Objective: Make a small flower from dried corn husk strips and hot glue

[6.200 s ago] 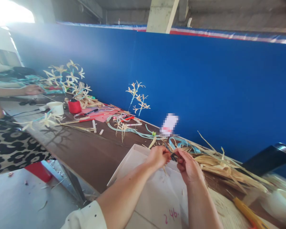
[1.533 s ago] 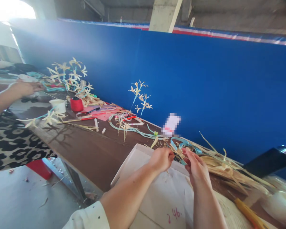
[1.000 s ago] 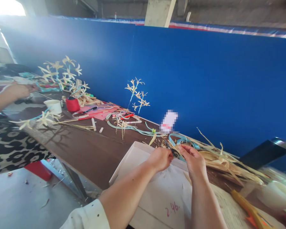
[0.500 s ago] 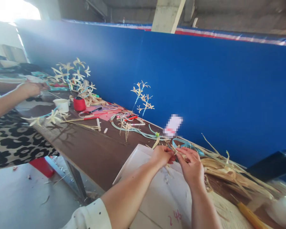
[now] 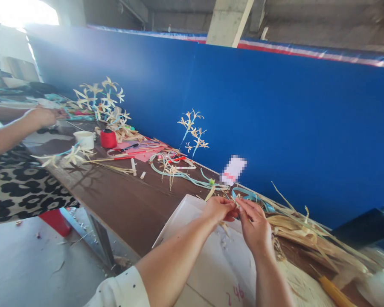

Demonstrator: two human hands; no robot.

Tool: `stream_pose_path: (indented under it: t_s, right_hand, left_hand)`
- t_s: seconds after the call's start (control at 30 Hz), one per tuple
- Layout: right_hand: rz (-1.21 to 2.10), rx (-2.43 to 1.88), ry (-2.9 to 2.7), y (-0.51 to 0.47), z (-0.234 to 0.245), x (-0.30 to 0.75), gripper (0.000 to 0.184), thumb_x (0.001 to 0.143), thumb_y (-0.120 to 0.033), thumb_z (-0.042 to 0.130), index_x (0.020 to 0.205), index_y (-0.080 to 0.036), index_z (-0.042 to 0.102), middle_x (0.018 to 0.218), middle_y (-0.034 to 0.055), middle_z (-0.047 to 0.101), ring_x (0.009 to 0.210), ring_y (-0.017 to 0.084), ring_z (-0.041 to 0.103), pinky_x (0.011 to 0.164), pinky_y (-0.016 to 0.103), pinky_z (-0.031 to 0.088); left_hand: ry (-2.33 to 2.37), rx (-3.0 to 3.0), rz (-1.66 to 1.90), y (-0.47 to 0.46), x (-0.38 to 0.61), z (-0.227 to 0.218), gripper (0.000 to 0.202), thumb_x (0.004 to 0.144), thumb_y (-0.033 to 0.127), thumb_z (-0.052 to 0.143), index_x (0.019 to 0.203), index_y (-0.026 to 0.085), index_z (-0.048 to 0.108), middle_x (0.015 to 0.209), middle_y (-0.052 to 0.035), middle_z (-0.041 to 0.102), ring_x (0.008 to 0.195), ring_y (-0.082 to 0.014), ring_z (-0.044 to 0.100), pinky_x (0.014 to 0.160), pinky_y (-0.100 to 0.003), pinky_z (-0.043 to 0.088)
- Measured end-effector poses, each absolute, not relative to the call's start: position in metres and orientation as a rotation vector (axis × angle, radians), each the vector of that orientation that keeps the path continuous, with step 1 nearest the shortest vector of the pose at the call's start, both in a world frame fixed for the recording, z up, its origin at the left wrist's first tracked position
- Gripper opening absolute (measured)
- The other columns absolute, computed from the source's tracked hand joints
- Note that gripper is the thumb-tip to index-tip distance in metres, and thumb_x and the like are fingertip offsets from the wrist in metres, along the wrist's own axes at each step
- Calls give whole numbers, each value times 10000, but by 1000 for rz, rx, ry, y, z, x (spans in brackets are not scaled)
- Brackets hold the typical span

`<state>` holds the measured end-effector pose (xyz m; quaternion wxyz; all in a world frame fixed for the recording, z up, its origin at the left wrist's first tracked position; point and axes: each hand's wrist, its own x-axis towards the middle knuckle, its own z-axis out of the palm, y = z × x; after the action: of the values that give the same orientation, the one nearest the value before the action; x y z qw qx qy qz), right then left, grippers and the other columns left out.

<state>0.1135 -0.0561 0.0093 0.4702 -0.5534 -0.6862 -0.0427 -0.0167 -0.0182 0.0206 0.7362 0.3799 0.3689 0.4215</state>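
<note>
Nearest the camera, a white sleeve with dark dots [image 5: 121, 290] covers the upper part of the left arm, and both bare forearms reach over a shallow white box [image 5: 179, 219] marked with pink writing [image 5: 235, 296]. Above its far end, the left hand [image 5: 220, 209] has its fingers curled shut and pinched on a pale fibre piece [image 5: 238, 204]; the right hand [image 5: 255, 221] pinches the same piece from the other side, its other fingers loosely bent. The piece sits between the two sets of fingertips (most of it is hidden, so its shape is hard to tell).

A second ago a gap showed between the hands and a longer strip slanted up at the right fingertips; now the fingertips almost meet. This suggests fine work by both hands on one small spot.

To the right lie a yellow handle [image 5: 336, 292] and a heap of dry husk strips [image 5: 301, 226]. Just beyond the fingers curls a blue ribbon [image 5: 251, 194]. Farther along the brown table [image 5: 124, 204] are pale blue tubing [image 5: 185, 175], a red spool [image 5: 108, 139] and a white cup [image 5: 84, 140]. Pale flower sprigs [image 5: 192, 128] stand before the blue panel [image 5: 275, 106], and at far left is a co-worker's hand [image 5: 43, 116].
</note>
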Motion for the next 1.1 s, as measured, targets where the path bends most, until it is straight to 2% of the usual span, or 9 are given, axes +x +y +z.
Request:
stream_pose_path:
  t_s: [0.23, 0.47, 0.53, 0.63, 0.73, 0.83, 0.9, 1.0, 1.1]
  right_hand:
    - [-142, -1326, -1774, -56, 8, 112, 317, 875, -305, 444, 1111, -278, 654, 1135, 75, 589, 1038, 220, 546, 891, 388, 438]
    - [-76, -1202, -1710, -62, 13, 101, 288, 848, -298, 514, 1094, -276, 662, 1155, 85, 562, 1012, 208, 549, 858, 371, 455]
    - [-75, -1271, -1490, -65, 16, 100, 327, 812, -334, 567, 1118, -255, 651, 1092, 87, 586, 879, 189, 576, 784, 347, 477]
    - [86, -1310, -1023, -67, 19, 105, 423, 758, -411, 629, 1130, -210, 643, 853, 51, 623, 608, 122, 524, 578, 272, 470]
    - [303, -1169, -613, -63, 18, 116, 423, 657, -404, 729, 1002, -164, 681, 692, 13, 596, 499, 83, 456, 430, 206, 396]
    - [505, -1009, -465, -61, 20, 125, 363, 563, -288, 794, 882, -158, 679, 839, 38, 646, 503, 56, 465, 384, 158, 360]
    - [660, -916, -496, -61, 22, 129, 349, 556, -241, 787, 874, -168, 664, 944, 54, 654, 501, 34, 463, 376, 129, 350]
    - [853, -841, -556, -65, 27, 130, 406, 582, -231, 763, 964, -206, 628, 1006, 67, 654, 499, 20, 471, 382, 103, 357]
    - [946, -852, -625, -68, 30, 127, 553, 621, -253, 741, 1143, -258, 557, 1029, 73, 651, 531, 36, 517, 401, 109, 383]
  left_hand:
    - [772, 800, 961, -19, -18, 19, 125, 735, 205, 643, 727, 101, 575, 612, -33, 621, 530, -88, 587, 528, -201, 489]
    - [797, 779, 1018, -16, -14, 18, 116, 756, 158, 622, 695, 99, 542, 542, 8, 567, 471, -60, 541, 553, -208, 498]
    - [807, 803, 1027, -15, -13, 18, 128, 763, 177, 622, 702, 103, 537, 552, 11, 570, 474, -55, 533, 543, -200, 493]
    - [823, 885, 1021, -14, -11, 17, 124, 770, 193, 613, 720, 115, 531, 552, 19, 566, 469, -53, 517, 515, -187, 478]
    - [823, 1006, 1016, -15, -9, 15, 101, 777, 187, 585, 719, 129, 525, 561, 23, 563, 475, -61, 518, 487, -180, 463]
    - [828, 1155, 1029, -18, -9, 11, 78, 774, 196, 564, 730, 138, 537, 594, 12, 578, 492, -74, 530, 478, -185, 460]
    - [831, 1251, 1047, -19, -9, 8, 79, 774, 216, 551, 749, 141, 554, 617, 3, 588, 502, -82, 538, 482, -194, 465]
    - [834, 1373, 1071, -19, -10, 3, 117, 780, 251, 528, 782, 145, 577, 639, -6, 600, 510, -91, 549, 491, -201, 466]
    - [829, 1436, 1071, -19, -10, 0, 135, 785, 255, 505, 806, 148, 586, 647, -5, 606, 514, -90, 556, 496, -194, 464]
